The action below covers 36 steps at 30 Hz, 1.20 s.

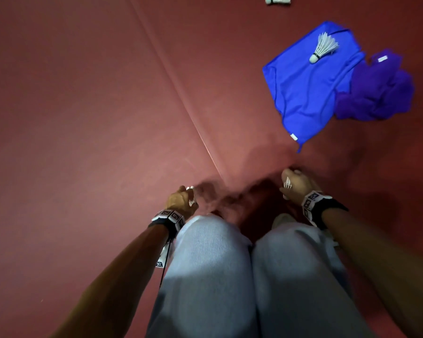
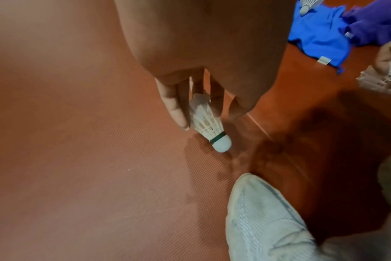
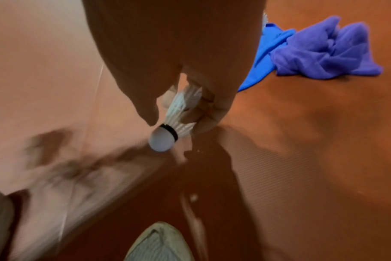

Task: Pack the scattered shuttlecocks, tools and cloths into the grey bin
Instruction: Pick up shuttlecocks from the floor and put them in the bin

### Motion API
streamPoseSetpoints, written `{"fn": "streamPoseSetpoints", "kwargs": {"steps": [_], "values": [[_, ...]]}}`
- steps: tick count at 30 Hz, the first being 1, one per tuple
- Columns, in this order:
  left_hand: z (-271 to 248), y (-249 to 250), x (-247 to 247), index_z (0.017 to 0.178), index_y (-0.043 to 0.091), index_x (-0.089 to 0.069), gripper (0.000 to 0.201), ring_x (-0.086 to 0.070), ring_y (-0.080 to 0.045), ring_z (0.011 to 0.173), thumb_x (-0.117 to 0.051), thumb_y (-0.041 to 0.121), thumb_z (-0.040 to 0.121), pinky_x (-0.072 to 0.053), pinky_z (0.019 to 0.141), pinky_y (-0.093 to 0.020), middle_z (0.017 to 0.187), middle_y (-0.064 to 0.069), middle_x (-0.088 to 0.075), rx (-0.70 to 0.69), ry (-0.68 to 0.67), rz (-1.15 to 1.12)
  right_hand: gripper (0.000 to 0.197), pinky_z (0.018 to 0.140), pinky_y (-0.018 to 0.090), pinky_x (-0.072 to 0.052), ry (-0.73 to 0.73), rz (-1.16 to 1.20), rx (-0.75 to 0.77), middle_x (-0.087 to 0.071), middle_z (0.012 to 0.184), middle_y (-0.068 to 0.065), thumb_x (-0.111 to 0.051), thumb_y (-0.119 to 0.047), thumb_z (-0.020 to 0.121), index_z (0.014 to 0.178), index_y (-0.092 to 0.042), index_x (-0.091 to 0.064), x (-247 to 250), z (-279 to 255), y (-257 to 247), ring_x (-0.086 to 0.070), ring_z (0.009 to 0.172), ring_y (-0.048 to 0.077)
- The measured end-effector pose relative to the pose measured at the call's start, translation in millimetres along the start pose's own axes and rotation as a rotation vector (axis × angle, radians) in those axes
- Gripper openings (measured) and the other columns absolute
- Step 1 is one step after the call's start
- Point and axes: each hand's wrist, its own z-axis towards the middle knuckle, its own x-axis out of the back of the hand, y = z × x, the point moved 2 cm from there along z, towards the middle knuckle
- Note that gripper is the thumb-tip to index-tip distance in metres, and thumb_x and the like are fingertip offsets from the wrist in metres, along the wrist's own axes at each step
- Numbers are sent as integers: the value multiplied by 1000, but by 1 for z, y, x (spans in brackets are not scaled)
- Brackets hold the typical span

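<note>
My left hand (image 1: pixel 181 200) (image 2: pixel 196 113) holds a white feather shuttlecock (image 2: pixel 209 123) with a green band, cork end down, just above the red floor. My right hand (image 1: pixel 294 184) (image 3: pixel 179 113) grips another white shuttlecock (image 3: pixel 174 123) with a black band, cork pointing down and left. A blue cloth (image 1: pixel 308 86) lies flat on the floor ahead to the right, with a third shuttlecock (image 1: pixel 324 47) lying on it. A crumpled purple cloth (image 1: pixel 376 89) (image 3: pixel 324 51) sits against the blue cloth's right edge. One more shuttlecock (image 1: pixel 277 0) lies at the top edge. The grey bin is out of view.
I am crouched, with my knees in light grey trousers (image 1: pixel 242 276) between my arms and white shoes (image 2: pixel 268 220) (image 3: pixel 159 243) on the red textured floor (image 1: pixel 83 118). A seam line (image 1: pixel 181 98) crosses the floor diagonally.
</note>
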Motion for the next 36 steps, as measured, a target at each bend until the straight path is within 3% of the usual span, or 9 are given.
{"fn": "streamPoseSetpoints", "kwargs": {"steps": [5, 9, 17, 22, 25, 28, 31, 33, 36], "values": [[-64, 25, 47, 108, 9, -63, 32, -64, -37, 90, -71, 34, 89, -48, 73, -37, 112, -13, -57, -17, 54, 34, 57, 69, 35, -50, 91, 76, -12, -65, 94, 4, -87, -32, 74, 108, -23, -43, 47, -66, -15, -67, 76, 29], [-131, 50, 95, 105, 9, -66, 28, -66, -37, 93, -73, 32, 89, -49, 77, -37, 112, -13, -59, -8, 106, 27, 47, 74, 39, -49, 161, 96, -24, -62, 105, 12, -77, -24, 78, 113, -17, -47, 97, -130, -36, -66, 91, 41], [-270, 129, 221, 104, 7, -61, 34, -65, -38, 92, -72, 36, 89, -49, 79, -42, 108, -14, -61, -158, 199, -80, 39, 88, 39, -48, 400, 499, -39, -58, 115, 19, -72, -20, 80, 112, -11, -53, 224, -261, -100, -59, 103, 37], [-370, 179, 318, 97, 19, -44, 47, -63, -33, 77, -84, 36, 78, -44, 67, -36, 88, -5, -66, -199, 335, -354, 40, 78, 27, -44, 429, 691, -2, -64, 110, 13, -72, -21, 84, 119, -15, -53, 315, -355, -158, -63, 94, 30], [-435, 201, 373, 110, 23, -42, 57, -64, -23, 72, -87, 28, 75, -51, 66, -32, 83, 7, -65, -245, 463, -596, 32, 74, 24, -43, 384, 798, 47, -65, 96, 1, -70, -20, 89, 115, -19, -52, 374, -420, -193, -63, 84, 21], [-499, 216, 429, 131, 14, -52, 63, -63, 0, 74, -87, 16, 78, -43, 66, -4, 83, 15, -59, -270, 610, -749, 34, 80, 24, -46, 429, 881, 111, -64, 92, -6, -71, -19, 89, 119, -16, -55, 429, -482, -221, -64, 89, 17], [-556, 224, 478, 154, 10, -34, 91, -56, 17, 68, -83, -2, 77, -41, 67, 0, 80, 12, -51, -291, 710, -899, 35, 66, 9, -45, 499, 977, 201, -59, 88, -12, -72, -10, 91, 124, -8, -57, 477, -537, -243, -61, 71, -6], [-585, 221, 501, 158, 12, -30, 99, -58, 7, 75, -87, 4, 76, -42, 72, -2, 85, 4, -51, -324, 776, -887, 36, 61, 2, -41, 530, 1009, 285, -58, 90, -11, -70, -3, 91, 124, -9, -58, 500, -569, -253, -57, 63, -17], [-617, 211, 526, 141, 13, -56, 77, -55, -15, 88, -91, 29, 74, -46, 82, -22, 99, 1, -56, -349, 874, -709, 48, 75, 3, -45, 558, 977, 348, -61, 103, -13, -75, -6, 86, 130, -15, -58, 524, -603, -264, -59, 77, -21]]}}
